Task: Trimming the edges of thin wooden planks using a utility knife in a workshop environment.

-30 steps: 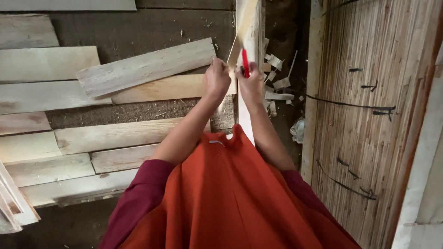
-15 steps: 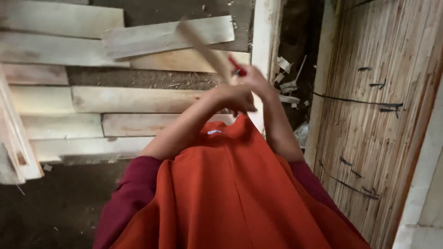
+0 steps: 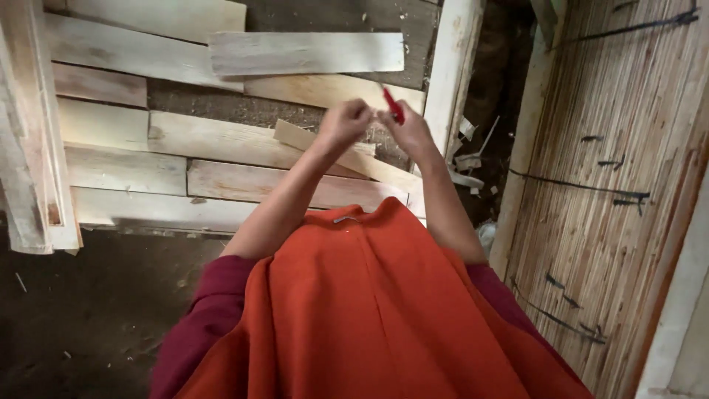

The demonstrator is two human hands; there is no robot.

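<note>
Pale wooden planks [image 3: 170, 140] cover the dirt floor [image 3: 88, 310]. At upper centre, the right hand [image 3: 410, 131] pinches a red-handled tool [image 3: 393, 106]; the left hand [image 3: 346, 122] is curled shut beside it, steadying.

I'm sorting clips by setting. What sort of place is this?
Probably a rough woodworking or building spot: pale sawn planks lie on a dirt floor, wood offcuts are scattered about, and a reed-mat wall tied with wire stands alongside.
</note>
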